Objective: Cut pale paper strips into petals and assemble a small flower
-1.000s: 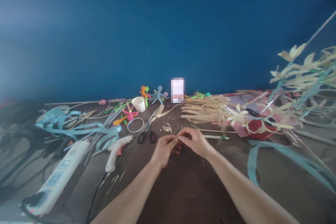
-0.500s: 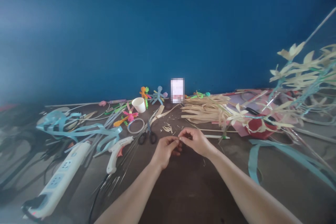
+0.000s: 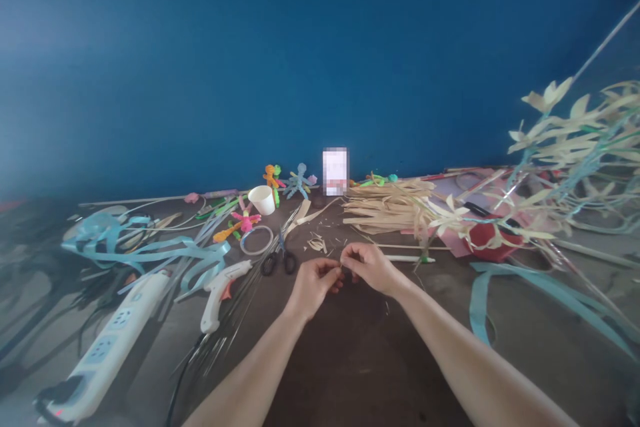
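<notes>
My left hand (image 3: 317, 282) and my right hand (image 3: 367, 267) meet over the middle of the dark table, fingertips pinched together. Whatever small piece sits between them is too tiny to name. Just beyond lie curled pale scraps (image 3: 317, 243) of strip material. Black-handled scissors (image 3: 279, 261) rest to the left of my left hand, blades pointing away. Past my right hand a bundle of dry tan strips (image 3: 390, 207) is spread out, with a white pen-like stick (image 3: 407, 258) in front of it.
On the left are a white glue gun (image 3: 220, 297), a power strip (image 3: 107, 347), thin wires (image 3: 235, 313), blue ribbon (image 3: 150, 252), a tape ring (image 3: 257, 241) and a paper cup (image 3: 262, 200). Pale flowers on stems (image 3: 550, 97) and a red object (image 3: 493, 242) crowd the right.
The view has shifted slightly, so the table things sit a little further left. Both hands stay together in nearly the same pinch, with small finger movements.
</notes>
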Tool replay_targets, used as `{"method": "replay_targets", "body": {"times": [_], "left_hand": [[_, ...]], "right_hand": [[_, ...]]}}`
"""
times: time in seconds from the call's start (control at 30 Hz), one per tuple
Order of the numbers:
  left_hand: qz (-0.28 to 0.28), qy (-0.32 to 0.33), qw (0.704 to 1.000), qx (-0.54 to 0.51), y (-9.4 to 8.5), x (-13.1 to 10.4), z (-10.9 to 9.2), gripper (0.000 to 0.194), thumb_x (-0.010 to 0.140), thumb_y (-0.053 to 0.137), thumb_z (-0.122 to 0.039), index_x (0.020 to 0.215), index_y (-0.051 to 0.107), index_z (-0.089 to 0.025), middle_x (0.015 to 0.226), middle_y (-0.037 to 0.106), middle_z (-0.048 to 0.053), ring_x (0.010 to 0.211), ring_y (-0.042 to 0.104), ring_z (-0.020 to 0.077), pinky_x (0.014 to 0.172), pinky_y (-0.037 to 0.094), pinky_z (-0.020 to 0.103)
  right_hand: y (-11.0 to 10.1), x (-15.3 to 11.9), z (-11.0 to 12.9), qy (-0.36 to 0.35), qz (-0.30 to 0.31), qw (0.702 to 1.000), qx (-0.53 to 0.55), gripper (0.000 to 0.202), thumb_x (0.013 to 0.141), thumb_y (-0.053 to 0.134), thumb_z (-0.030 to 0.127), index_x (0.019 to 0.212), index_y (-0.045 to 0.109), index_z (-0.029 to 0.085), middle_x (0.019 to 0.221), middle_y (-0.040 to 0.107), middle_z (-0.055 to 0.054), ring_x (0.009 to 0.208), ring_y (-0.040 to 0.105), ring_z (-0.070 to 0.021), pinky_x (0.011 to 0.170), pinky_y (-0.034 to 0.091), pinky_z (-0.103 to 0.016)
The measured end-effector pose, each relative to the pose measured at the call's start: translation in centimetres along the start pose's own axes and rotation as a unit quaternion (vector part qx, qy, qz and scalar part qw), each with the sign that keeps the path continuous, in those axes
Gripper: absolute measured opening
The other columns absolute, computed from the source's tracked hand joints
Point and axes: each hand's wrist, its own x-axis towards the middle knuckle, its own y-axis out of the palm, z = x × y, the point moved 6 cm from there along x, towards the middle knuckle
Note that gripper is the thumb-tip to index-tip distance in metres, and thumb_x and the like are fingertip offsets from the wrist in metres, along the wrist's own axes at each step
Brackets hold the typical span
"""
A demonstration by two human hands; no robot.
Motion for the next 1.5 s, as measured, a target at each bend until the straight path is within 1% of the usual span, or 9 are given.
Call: {"method": "replay_targets", "body": {"times": [0.13,0.3,0.53,0.83,1.07,1.17,1.27,1.37,1.5], "left_hand": [[-0.003,-0.017,0.999,-0.031,-0.1,0.1,0.3,0.025,0.064,0.060,-0.035,0.072,0.061,-0.011,0.061,0.060,0.004,0.052,0.055,0.0115,0.048,0.044,0.021],[0.017,-0.064,0.990,-0.122,0.1,0.0,0.9,0.024,0.064,0.061,-0.035,0.071,0.058,-0.012,0.060,0.057,0.002,0.050,0.052,0.0086,0.045,0.042,0.019],[0.057,-0.102,0.983,-0.144,0.8,-0.3,0.7,0.024,0.062,0.063,-0.034,0.067,0.058,-0.011,0.060,0.056,0.002,0.048,0.051,0.0076,0.043,0.040,0.017],[-0.009,0.030,0.999,0.035,0.1,0.0,-0.4,0.020,0.065,0.059,-0.032,0.069,0.062,-0.013,0.057,0.060,0.004,0.049,0.054,0.0121,0.048,0.041,0.022],[-0.097,0.151,0.963,0.201,-0.5,-0.7,-2.1,0.015,0.069,0.054,-0.029,0.067,0.063,-0.016,0.061,0.060,0.002,0.057,0.053,0.0132,0.055,0.039,0.021],[-0.077,0.120,0.979,0.147,-0.4,-0.5,-1.6,0.018,0.069,0.054,-0.032,0.069,0.063,-0.016,0.059,0.059,0.002,0.056,0.053,0.0133,0.053,0.039,0.021],[-0.035,0.046,0.998,0.016,-0.2,-0.2,-0.4,0.021,0.068,0.055,-0.034,0.072,0.061,-0.015,0.063,0.060,0.003,0.060,0.055,0.0144,0.050,0.041,0.021],[-0.006,0.004,0.997,-0.080,-0.1,0.1,0.2,0.021,0.067,0.057,-0.033,0.074,0.060,-0.014,0.065,0.058,0.003,0.063,0.055,0.0136,0.049,0.043,0.021],[0.030,-0.027,0.992,-0.123,0.3,0.1,0.6,0.020,0.066,0.059,-0.031,0.074,0.059,-0.013,0.066,0.056,0.003,0.060,0.054,0.0119,0.048,0.043,0.019]], "right_hand": [[0.0,0.0,0.0,0.010,0.005,0.999,0.036,0.021,0.076,0.047,0.034,0.076,0.055,0.014,0.053,0.050,0.004,0.043,0.047,-0.0071,0.043,0.040,-0.018],[0.1,-0.1,0.2,0.010,0.026,0.997,0.076,0.029,0.076,0.048,0.030,0.102,0.055,0.017,0.052,0.049,0.005,0.042,0.046,-0.0064,0.045,0.040,-0.019],[0.3,-0.2,0.5,0.010,0.044,0.997,0.066,0.020,0.073,0.052,0.031,0.080,0.061,0.014,0.058,0.055,0.001,0.045,0.049,-0.0071,0.046,0.042,-0.019],[0.1,-0.1,0.5,0.006,-0.007,1.000,0.008,0.018,0.074,0.049,0.033,0.068,0.054,0.016,0.056,0.053,0.003,0.044,0.049,-0.0076,0.043,0.039,-0.018],[-0.3,-0.7,2.1,-0.069,-0.132,0.979,-0.136,0.015,0.073,0.050,0.027,0.062,0.052,0.017,0.055,0.049,0.002,0.052,0.045,-0.0091,0.049,0.035,-0.020],[-0.4,-0.8,2.3,-0.063,-0.118,0.985,-0.110,0.015,0.073,0.050,0.028,0.065,0.054,0.016,0.057,0.051,0.002,0.053,0.046,-0.0093,0.050,0.036,-0.020],[0.3,-0.5,1.5,-0.017,-0.026,0.999,0.005,0.019,0.076,0.046,0.031,0.082,0.057,0.016,0.059,0.055,0.001,0.048,0.047,-0.0085,0.046,0.038,-0.020],[0.9,-0.3,0.9,0.007,0.034,0.995,0.089,0.026,0.076,0.047,0.031,0.095,0.055,0.015,0.062,0.057,0.001,0.046,0.048,-0.0079,0.045,0.041,-0.020],[1.0,-0.1,0.4,0.008,0.038,0.993,0.109,0.021,0.074,0.050,0.030,0.087,0.057,0.015,0.061,0.057,0.001,0.047,0.049,-0.0081,0.045,0.042,-0.020]]}}
